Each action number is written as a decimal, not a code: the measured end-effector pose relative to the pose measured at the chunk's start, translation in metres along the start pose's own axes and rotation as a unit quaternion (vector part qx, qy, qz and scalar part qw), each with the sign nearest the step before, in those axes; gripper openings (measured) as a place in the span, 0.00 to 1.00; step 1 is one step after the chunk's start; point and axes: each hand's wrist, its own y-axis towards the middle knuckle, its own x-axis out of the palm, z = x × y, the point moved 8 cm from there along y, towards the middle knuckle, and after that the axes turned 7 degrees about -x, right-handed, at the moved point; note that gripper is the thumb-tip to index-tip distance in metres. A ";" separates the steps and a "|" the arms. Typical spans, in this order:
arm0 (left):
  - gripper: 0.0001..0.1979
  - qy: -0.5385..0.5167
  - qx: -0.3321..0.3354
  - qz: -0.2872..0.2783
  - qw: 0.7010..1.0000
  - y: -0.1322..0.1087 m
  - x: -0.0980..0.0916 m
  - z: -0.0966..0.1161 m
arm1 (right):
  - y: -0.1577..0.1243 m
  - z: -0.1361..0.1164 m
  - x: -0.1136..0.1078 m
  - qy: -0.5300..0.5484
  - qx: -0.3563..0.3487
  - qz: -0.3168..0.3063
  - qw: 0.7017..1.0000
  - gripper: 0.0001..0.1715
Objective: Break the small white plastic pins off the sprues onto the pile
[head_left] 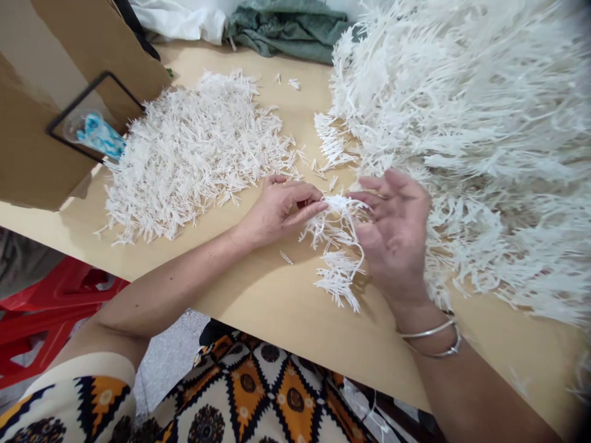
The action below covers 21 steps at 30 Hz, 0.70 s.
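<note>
The left hand [281, 209] pinches a white fringed plastic strip [337, 246] above the tan surface [277, 295]; the right hand [397, 237], loosely spread, touches the strip.

The white pieces [194, 154] look like matt plastic. The table [277, 307] is smooth tan board. The bangles [434, 341] are shiny metal.

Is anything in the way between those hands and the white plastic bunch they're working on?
Nothing visible is. The left hand pinches the white bunch at its top, and the right hand touches its other side.
</note>
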 end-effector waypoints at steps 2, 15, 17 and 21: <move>0.14 -0.028 0.032 0.008 0.999 0.000 0.000 0.005 | -0.003 0.003 0.005 -0.026 0.033 -0.020 0.999 0.39; 0.15 -0.138 0.035 0.034 0.989 0.000 -0.012 0.008 | -0.005 0.005 -0.003 -0.085 0.079 0.035 0.993 0.10; 0.17 -0.115 0.053 0.047 0.991 -0.001 -0.011 0.014 | -0.004 -0.004 -0.001 -0.110 0.043 0.033 0.992 0.10; 0.24 -0.093 -0.005 0.027 0.995 -0.001 -0.001 0.008 | -0.002 -0.027 0.008 -0.195 -0.061 0.007 0.979 0.09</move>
